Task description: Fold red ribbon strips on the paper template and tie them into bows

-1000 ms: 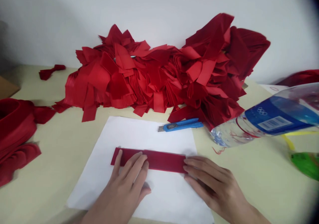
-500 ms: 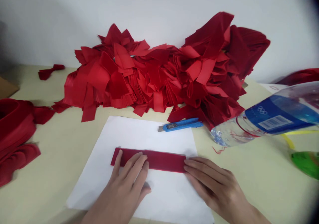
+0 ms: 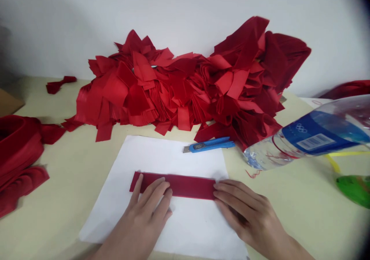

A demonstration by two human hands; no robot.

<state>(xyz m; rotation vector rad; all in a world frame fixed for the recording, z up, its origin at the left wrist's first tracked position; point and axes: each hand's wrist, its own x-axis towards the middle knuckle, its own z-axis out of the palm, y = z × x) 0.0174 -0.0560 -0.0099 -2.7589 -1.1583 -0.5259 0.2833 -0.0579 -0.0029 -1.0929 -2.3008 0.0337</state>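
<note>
We see a dark crimson strip (image 3: 190, 186), plain white paper (image 3: 162, 152), a bright blue cutter (image 3: 212, 145), a red heap (image 3: 180, 84), a pale yellow table (image 3: 62, 198), and a blue label (image 3: 291, 132) with white rings (image 3: 301, 128) and a striped barcode (image 3: 316, 141).

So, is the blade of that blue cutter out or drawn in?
Out: a bare grey metal blade juts past the picture-left end of the blue cutter, over the white paper.

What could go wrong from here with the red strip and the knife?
The blue utility knife lies beyond the red strip, its blade bare; a hand reaching forward might be nicked. The white sheet under the strip shows no visible fastening, so a sideways push by the left hand or right hand could shift it.
</note>
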